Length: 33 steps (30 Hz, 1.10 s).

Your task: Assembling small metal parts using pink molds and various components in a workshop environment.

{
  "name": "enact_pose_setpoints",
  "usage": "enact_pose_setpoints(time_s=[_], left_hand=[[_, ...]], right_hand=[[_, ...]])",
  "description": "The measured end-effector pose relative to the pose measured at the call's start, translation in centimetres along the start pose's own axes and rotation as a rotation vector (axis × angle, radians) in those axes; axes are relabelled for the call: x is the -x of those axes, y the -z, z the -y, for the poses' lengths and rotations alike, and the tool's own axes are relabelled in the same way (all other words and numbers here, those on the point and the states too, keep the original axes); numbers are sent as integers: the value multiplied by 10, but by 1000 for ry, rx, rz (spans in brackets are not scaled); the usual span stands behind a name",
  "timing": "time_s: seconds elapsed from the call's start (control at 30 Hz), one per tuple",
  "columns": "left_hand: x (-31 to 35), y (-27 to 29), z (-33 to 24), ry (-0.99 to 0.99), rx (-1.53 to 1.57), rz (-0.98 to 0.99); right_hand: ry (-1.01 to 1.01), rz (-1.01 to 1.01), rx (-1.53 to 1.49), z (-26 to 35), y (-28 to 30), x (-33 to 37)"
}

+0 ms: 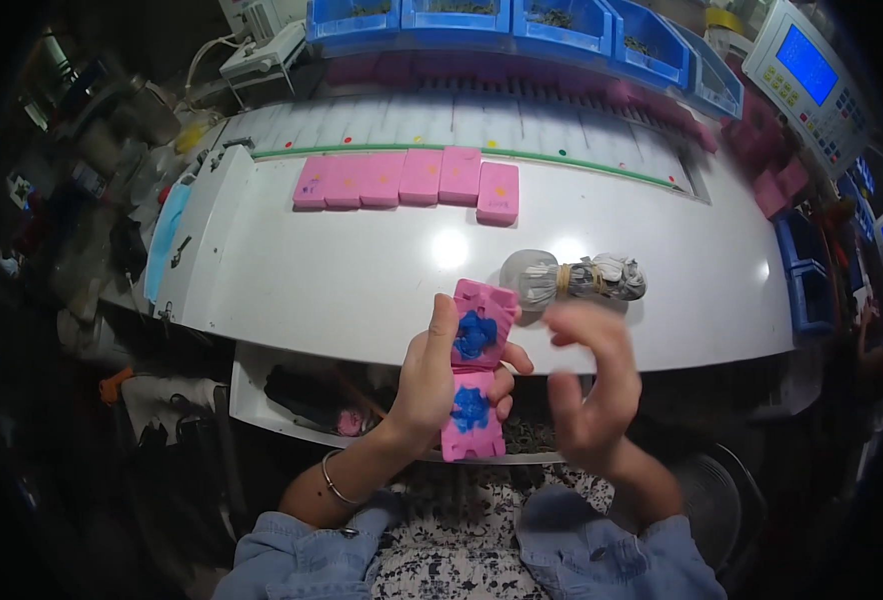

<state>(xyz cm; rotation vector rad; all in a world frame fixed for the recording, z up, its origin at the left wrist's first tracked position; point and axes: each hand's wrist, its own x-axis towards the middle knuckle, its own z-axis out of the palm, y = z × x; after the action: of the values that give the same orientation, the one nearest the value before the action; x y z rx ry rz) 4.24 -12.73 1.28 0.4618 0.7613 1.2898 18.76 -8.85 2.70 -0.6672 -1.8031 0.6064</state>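
Left hand fingers clamped an opened pink mould with blue patches, long axis running away from the body; right hand, fingers apart and blurred, hovered just right of it, above the surface edge.

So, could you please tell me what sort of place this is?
Probably a factory workstation: pink moulds rowed on a white bench, blue parts bins behind, a control panel to the right.

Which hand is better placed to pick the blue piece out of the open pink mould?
Probably the right hand: it is free, fingers open, beside the pink mould. The left hand is occupied holding it.
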Motion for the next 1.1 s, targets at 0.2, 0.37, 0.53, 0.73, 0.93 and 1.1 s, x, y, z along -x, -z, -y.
enact_pose_setpoints(time_s=[0.2, 0.37, 0.53, 0.73, 0.93, 1.1], left_hand=[[3, -2, -18, -103, -263, 54], [-8, 7, -22, -151, -278, 261], [-10, 17, -17, -109, -33, 192], [-19, 19, -21, -115, -153, -22], [-28, 23, -17, -147, -87, -123], [-37, 18, -17, -143, -280, -230]], right_hand=[[-355, 334, -239, -25, -26, -39], [-860, 443, -875, -33, -39, -43], [-450, 509, -215, -47, -19, -48], [108, 869, 734, -60, 18, -53], [88, 728, 508, -48, 23, -52], [264, 274, 300, -38, -8, -36]])
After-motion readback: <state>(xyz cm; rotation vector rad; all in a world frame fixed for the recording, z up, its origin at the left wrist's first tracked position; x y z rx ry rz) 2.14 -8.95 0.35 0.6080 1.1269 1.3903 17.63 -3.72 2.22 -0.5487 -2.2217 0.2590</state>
